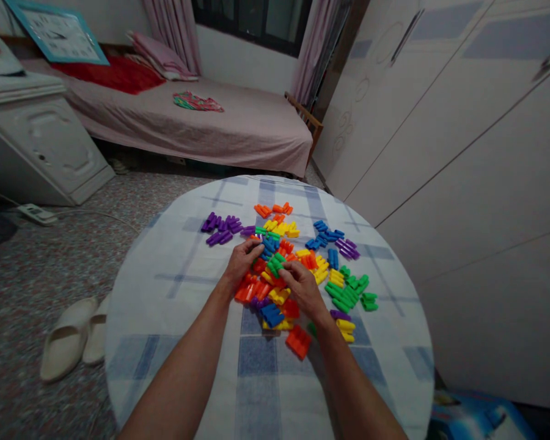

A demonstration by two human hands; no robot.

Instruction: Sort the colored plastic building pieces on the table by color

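A heap of plastic building pieces in several colours (297, 263) lies on a round table with a blue-checked cloth (178, 287). My left hand (242, 261) rests on the heap's left side, its fingertips pinching a blue piece (268, 245). My right hand (302, 288) is on the middle of the heap, fingers closed around a green piece (276, 265). The two pieces are close together between my hands. Purple pieces (220, 228) lie apart at the left, green ones (352, 292) at the right, a red piece (298, 341) near the front.
White slippers (73, 339) lie on the floor left of the table. A bed (201, 119) stands at the back, a white cabinet (36, 140) at the left, and white wardrobe doors (462, 153) close on the right. A power strip (37, 214) lies on the floor.
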